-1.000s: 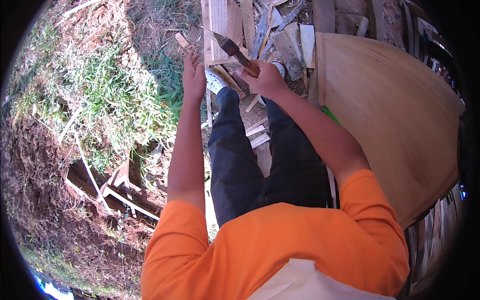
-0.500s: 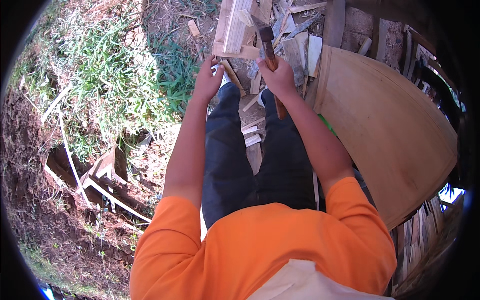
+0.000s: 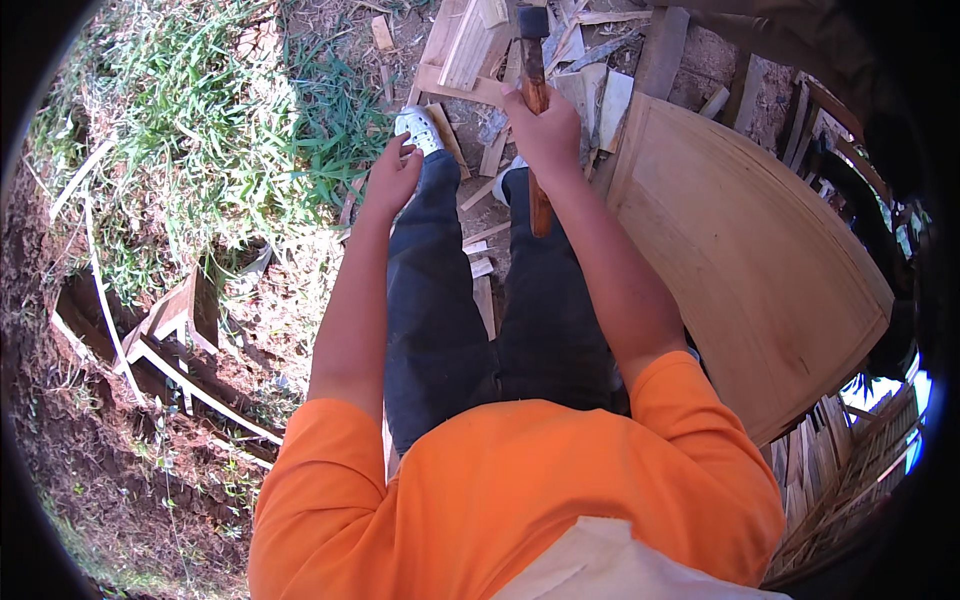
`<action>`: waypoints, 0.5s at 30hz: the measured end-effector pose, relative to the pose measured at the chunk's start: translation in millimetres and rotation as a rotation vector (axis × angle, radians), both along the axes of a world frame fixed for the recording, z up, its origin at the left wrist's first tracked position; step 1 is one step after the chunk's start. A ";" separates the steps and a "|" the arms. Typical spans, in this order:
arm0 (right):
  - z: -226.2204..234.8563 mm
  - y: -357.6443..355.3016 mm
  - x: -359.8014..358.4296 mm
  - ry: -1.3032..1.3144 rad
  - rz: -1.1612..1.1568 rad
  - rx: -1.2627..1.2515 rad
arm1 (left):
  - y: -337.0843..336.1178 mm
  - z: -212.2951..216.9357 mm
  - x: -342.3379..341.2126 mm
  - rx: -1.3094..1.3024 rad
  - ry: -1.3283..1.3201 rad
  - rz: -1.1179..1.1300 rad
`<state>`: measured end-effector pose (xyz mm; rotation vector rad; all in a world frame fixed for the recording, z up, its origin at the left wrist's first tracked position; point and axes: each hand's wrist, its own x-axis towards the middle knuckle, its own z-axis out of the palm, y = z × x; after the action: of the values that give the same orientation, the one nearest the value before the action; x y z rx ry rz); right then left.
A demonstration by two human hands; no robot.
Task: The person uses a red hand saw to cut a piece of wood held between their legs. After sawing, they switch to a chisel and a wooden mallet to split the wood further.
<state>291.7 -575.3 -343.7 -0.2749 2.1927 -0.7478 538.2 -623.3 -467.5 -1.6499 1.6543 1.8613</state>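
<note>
Hammer [image 3: 535, 75] has swung rightward within right hand [image 3: 548, 130].

Green grass [image 3: 190, 170] is lit by strong sunlight at the upper left, its right side darkened by shade. Below it, bare reddish-brown soil [image 3: 105, 430] is exposed, crossed by a thin pale strip [image 3: 96, 265]. The dirt at the upper middle is strewn with wood scraps [image 3: 616, 108]. The right is largely filled by a broad brown wooden panel [image 3: 745, 260], with slats [image 3: 800, 465] seen beneath.
</note>
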 end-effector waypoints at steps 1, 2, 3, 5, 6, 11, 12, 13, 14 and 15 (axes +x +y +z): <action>16.5 0.5 0.6 -0.035 -0.030 0.002 | 2.1 1.8 2.0 -0.020 -0.011 -0.010; 24.2 8.1 3.8 -0.021 -0.053 -0.015 | 4.3 3.8 4.8 -0.044 -0.025 -0.016; 29.4 18.8 7.3 -0.008 -0.076 -0.033 | 6.8 6.2 7.9 -0.068 -0.041 -0.022; 23.6 30.1 12.8 -0.004 -0.138 -0.061 | 7.4 27.9 4.9 -0.042 -0.096 -0.034; 17.3 33.7 16.4 -0.014 -0.170 -0.072 | 6.2 34.7 4.6 -0.029 -0.127 -0.039; -61.4 10.9 -6.8 -0.102 -0.240 -0.090 | 9.4 29.1 14.3 -0.005 -0.118 -0.032; -54.4 -1.1 -17.0 -0.095 -0.243 -0.142 | 4.0 36.4 9.9 -0.021 -0.135 -0.056; -43.9 -13.5 -24.3 -0.096 -0.242 -0.191 | 1.7 38.6 8.6 -0.021 -0.132 -0.042; -30.3 -18.9 -28.1 -0.140 -0.276 -0.196 | 1.8 39.8 9.3 -0.015 -0.131 -0.029; -11.9 -19.9 -30.2 -0.184 -0.311 -0.201 | 2.4 40.3 10.6 -0.009 -0.129 -0.018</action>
<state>261.5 -595.2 -355.6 0.0382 2.0098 -1.1229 548.8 -621.0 -427.2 -1.7138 1.6221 1.7027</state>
